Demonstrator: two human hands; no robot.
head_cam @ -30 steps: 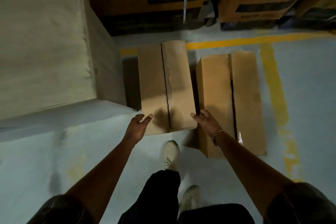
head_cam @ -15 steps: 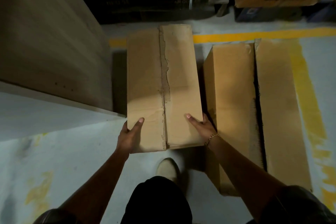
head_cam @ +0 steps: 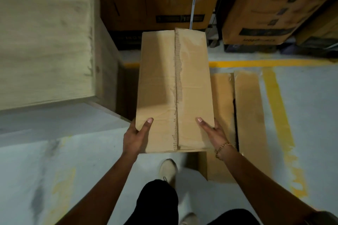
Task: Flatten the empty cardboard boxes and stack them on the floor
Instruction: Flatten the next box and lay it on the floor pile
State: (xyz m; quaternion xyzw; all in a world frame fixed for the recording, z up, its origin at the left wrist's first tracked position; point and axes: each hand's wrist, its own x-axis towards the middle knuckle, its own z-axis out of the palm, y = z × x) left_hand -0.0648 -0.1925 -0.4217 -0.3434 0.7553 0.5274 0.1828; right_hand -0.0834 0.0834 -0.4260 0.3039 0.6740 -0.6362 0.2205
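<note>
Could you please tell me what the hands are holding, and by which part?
The cardboard box, at its near end: left hand grips the left corner, right hand the right corner.

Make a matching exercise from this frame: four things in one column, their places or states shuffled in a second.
Things:
1. held box
2. second box
3. bracelet
4. yellow line

Places or states:
A. worn at the right hand
B. painted on the floor
C. gripped at its near end by the left hand and the right hand
D. lying on the floor, right of the gripped one

Pairs: 1-C, 2-D, 3-A, 4-B
</note>
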